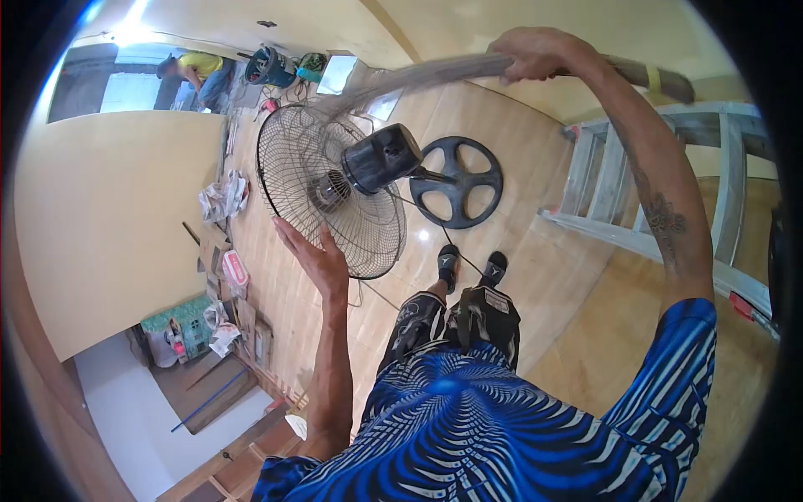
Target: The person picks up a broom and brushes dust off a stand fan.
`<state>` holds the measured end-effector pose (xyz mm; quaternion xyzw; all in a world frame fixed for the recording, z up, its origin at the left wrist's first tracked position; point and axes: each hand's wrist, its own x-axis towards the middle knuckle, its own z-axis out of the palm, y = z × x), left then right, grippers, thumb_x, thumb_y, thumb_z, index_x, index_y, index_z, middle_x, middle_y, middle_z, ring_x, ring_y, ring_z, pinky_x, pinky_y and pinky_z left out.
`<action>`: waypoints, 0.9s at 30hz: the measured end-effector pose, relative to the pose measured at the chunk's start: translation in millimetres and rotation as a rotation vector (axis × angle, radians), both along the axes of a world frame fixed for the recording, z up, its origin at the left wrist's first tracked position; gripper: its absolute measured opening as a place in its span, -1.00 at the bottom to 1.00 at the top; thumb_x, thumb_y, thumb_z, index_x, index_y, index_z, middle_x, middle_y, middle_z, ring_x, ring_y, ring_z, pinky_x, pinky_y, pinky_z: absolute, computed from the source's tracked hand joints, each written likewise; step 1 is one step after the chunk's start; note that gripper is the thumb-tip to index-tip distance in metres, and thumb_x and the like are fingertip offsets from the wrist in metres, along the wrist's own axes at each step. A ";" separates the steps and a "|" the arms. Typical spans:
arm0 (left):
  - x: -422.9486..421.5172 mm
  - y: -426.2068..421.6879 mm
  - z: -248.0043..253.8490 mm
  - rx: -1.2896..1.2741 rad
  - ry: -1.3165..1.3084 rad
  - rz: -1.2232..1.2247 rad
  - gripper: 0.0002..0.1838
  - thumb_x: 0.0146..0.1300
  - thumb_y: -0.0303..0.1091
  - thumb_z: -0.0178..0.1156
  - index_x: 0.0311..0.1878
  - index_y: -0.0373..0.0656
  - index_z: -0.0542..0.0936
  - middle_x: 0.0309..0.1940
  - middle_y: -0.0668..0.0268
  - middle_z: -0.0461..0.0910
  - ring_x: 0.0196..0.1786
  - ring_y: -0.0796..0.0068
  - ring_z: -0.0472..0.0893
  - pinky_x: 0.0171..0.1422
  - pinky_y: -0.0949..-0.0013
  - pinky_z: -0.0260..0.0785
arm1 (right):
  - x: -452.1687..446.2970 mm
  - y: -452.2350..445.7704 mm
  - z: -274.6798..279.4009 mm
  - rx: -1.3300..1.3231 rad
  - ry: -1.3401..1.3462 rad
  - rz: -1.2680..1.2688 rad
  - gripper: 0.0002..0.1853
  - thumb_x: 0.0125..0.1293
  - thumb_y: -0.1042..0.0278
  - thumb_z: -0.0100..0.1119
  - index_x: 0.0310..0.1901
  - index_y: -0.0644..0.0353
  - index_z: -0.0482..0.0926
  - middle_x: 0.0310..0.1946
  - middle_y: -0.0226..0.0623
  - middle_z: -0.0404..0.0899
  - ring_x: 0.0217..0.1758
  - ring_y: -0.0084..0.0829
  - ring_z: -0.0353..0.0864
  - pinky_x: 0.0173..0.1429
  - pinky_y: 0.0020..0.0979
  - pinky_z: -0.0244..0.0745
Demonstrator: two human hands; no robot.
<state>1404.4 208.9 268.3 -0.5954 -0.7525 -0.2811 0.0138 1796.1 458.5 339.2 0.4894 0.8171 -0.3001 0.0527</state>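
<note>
Although motion blur softens its far end, we take the long grey-brown bundle above the pedestal fan (368, 177) for a stick broom (443, 72), with a yellow band (654, 79) near its butt. We judge it light and springy, firmest around the middle, where our right hand (539, 54) has its fingers wrapped about it; the thin tips would bend and give little control. The fan looks top-heavy to us, its wire guard (376, 238) likely to flex under pressure, so the motor housing (389, 155) seems the surer hold. Our left hand (316, 263) grasps nothing, fingers extended at the guard's edge; whether they touch it, we cannot tell. The fan's round base (456, 177) rests on the floor (544, 268), an aluminium ladder (729, 188) beyond it to our right.
</note>
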 end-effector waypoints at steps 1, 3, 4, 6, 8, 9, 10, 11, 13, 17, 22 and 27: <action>0.9 -0.3 -0.9 -0.004 0.002 -0.006 -0.16 0.21 -0.58 0.12 0.46 -0.31 -0.13 0.45 -0.16 -0.13 0.50 -0.11 -0.12 0.53 0.03 -0.19 | 10.0 1.7 -4.8 0.077 0.078 -0.068 -0.62 0.09 0.24 0.27 -0.09 0.27 0.52 -0.63 -0.26 0.48 -0.65 -0.48 0.48 -0.63 -0.37 0.37; 4.0 -1.5 4.3 -0.014 0.012 -0.012 -0.17 0.21 -0.58 0.13 0.45 -0.31 -0.13 0.44 -0.17 -0.13 0.50 -0.11 -0.12 0.53 0.03 -0.19 | 12.1 4.2 18.8 -0.026 0.131 -0.205 -0.64 0.07 0.26 0.28 -0.12 0.27 0.53 -0.66 -0.28 0.45 -0.65 -0.49 0.48 -0.66 -0.36 0.36; 4.6 -3.0 6.4 -0.016 0.009 -0.015 -0.17 0.21 -0.58 0.13 0.45 -0.31 -0.13 0.44 -0.17 -0.13 0.50 -0.11 -0.12 0.53 0.04 -0.20 | 9.6 6.8 27.3 -0.064 0.035 -0.120 -0.65 0.07 0.27 0.29 -0.14 0.26 0.53 -0.66 -0.28 0.44 -0.65 -0.49 0.47 -0.66 -0.36 0.35; 8.7 1.7 6.4 -0.002 -0.001 -0.030 -0.17 0.21 -0.58 0.12 0.45 -0.31 -0.13 0.44 -0.18 -0.13 0.50 -0.11 -0.12 0.53 0.04 -0.20 | 9.9 18.5 37.4 -0.121 -0.162 0.041 -0.67 0.07 0.29 0.30 -0.16 0.25 0.53 -0.68 -0.29 0.43 -0.66 -0.50 0.46 -0.67 -0.36 0.34; 4.2 2.6 6.0 0.012 -0.006 -0.044 -0.17 0.21 -0.58 0.12 0.45 -0.31 -0.13 0.44 -0.17 -0.13 0.50 -0.11 -0.12 0.53 0.04 -0.19 | 5.8 32.0 -15.0 -0.206 -0.138 0.096 -0.70 0.08 0.28 0.33 -0.22 0.26 0.52 -0.71 -0.30 0.42 -0.68 -0.48 0.44 -0.65 -0.37 0.36; 1.5 3.1 5.0 0.019 -0.010 -0.052 -0.17 0.21 -0.58 0.12 0.45 -0.31 -0.14 0.44 -0.17 -0.13 0.50 -0.11 -0.13 0.53 0.04 -0.19 | -11.2 23.9 -17.2 -0.211 -0.154 0.077 -0.70 0.08 0.28 0.33 -0.23 0.27 0.51 -0.70 -0.30 0.42 -0.68 -0.47 0.43 -0.64 -0.37 0.37; -1.1 2.0 3.9 0.007 -0.016 -0.034 -0.17 0.21 -0.57 0.12 0.45 -0.31 -0.14 0.44 -0.17 -0.13 0.50 -0.11 -0.13 0.53 0.04 -0.19 | -21.7 18.6 -21.6 -0.218 -0.170 0.058 -0.70 0.08 0.27 0.33 -0.24 0.28 0.51 -0.70 -0.30 0.42 -0.69 -0.46 0.43 -0.63 -0.37 0.37; -3.0 2.5 1.2 0.004 -0.023 -0.014 -0.17 0.21 -0.57 0.12 0.45 -0.31 -0.14 0.44 -0.17 -0.13 0.50 -0.11 -0.13 0.53 0.04 -0.19 | -15.2 24.7 -33.5 -0.210 -0.104 0.080 -0.69 0.08 0.28 0.31 -0.22 0.31 0.50 -0.69 -0.31 0.42 -0.69 -0.45 0.43 -0.60 -0.38 0.40; -4.8 -0.8 0.7 -0.008 -0.024 0.004 -0.17 0.22 -0.56 0.12 0.45 -0.32 -0.14 0.44 -0.16 -0.13 0.50 -0.11 -0.12 0.53 0.04 -0.19 | 9.9 29.2 -39.3 -0.110 0.012 -0.085 -0.70 0.08 0.29 0.29 -0.23 0.31 0.50 -0.69 -0.31 0.41 -0.69 -0.46 0.43 -0.61 -0.38 0.39; -0.3 1.1 5.7 -0.005 -0.006 -0.026 -0.18 0.23 -0.54 0.12 0.45 -0.33 -0.13 0.44 -0.17 -0.13 0.51 -0.10 -0.13 0.54 0.05 -0.19 | 29.3 35.5 -19.6 -0.212 -0.029 -0.049 -0.71 0.08 0.27 0.27 -0.26 0.31 0.52 -0.74 -0.33 0.36 -0.71 -0.49 0.41 -0.67 -0.37 0.36; -8.1 4.1 1.8 0.006 0.007 -0.028 -0.17 0.22 -0.55 0.12 0.45 -0.32 -0.13 0.45 -0.16 -0.13 0.51 -0.09 -0.14 0.54 0.05 -0.19 | -11.9 20.6 -65.0 -0.227 -0.112 0.039 -0.69 0.08 0.26 0.28 -0.25 0.34 0.52 -0.74 -0.30 0.39 -0.72 -0.46 0.40 -0.65 -0.35 0.36; -5.6 -0.8 3.0 0.003 -0.007 -0.044 -0.17 0.21 -0.57 0.12 0.45 -0.31 -0.13 0.45 -0.15 -0.13 0.51 -0.10 -0.11 0.53 0.06 -0.18 | -11.9 -16.5 -16.8 -0.045 -0.065 -0.016 -0.62 0.13 0.21 0.28 -0.09 0.26 0.51 -0.46 -0.16 0.57 -0.50 -0.26 0.57 -0.40 -0.24 0.48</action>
